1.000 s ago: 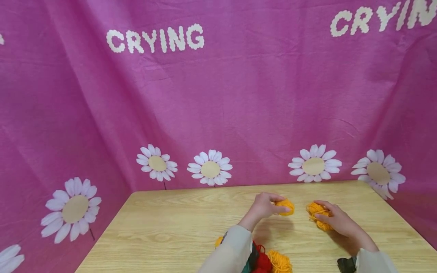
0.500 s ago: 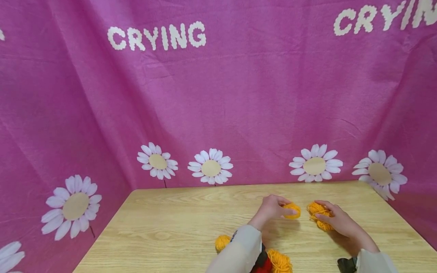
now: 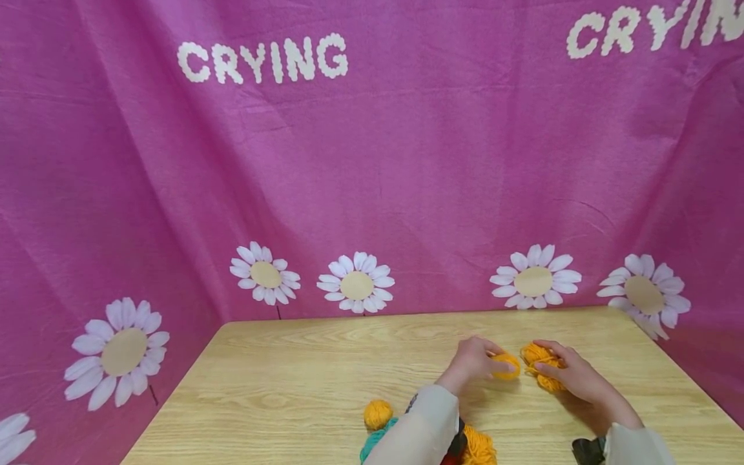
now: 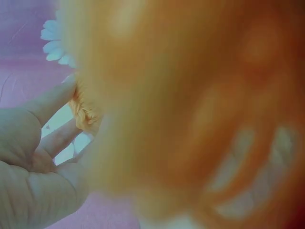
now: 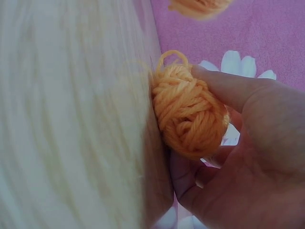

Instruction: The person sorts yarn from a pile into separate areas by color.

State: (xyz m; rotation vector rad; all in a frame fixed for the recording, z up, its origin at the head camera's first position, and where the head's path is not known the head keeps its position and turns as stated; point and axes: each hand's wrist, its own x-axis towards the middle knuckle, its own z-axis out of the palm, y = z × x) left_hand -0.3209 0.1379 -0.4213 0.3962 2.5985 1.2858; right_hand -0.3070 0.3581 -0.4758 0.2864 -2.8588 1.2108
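Note:
My left hand (image 3: 472, 363) holds an orange yarn ball (image 3: 508, 368) between thumb and fingers above the right half of the table. Just to its right, my right hand (image 3: 577, 376) grips orange yarn (image 3: 536, 354) at the tabletop. The right wrist view shows that hand's fingers and thumb curled round a wound yarn ball (image 5: 190, 112) with a loose loop at its top, right against the wood. In the left wrist view, the held ball (image 4: 86, 112) is partly hidden behind a large orange blur close to the lens.
Near the front of the wooden table (image 3: 290, 381) lie a small orange yarn ball (image 3: 378, 414), teal yarn (image 3: 372, 440) and more orange yarn (image 3: 479, 447), partly covered by my left sleeve (image 3: 421, 423). A pink cloth (image 3: 407, 161) with daisies hangs behind the table.
My left hand has moved right and slightly down with its yarn ball, closing much of the gap to the right hand. The right hand has stayed in place, gripping its yarn.

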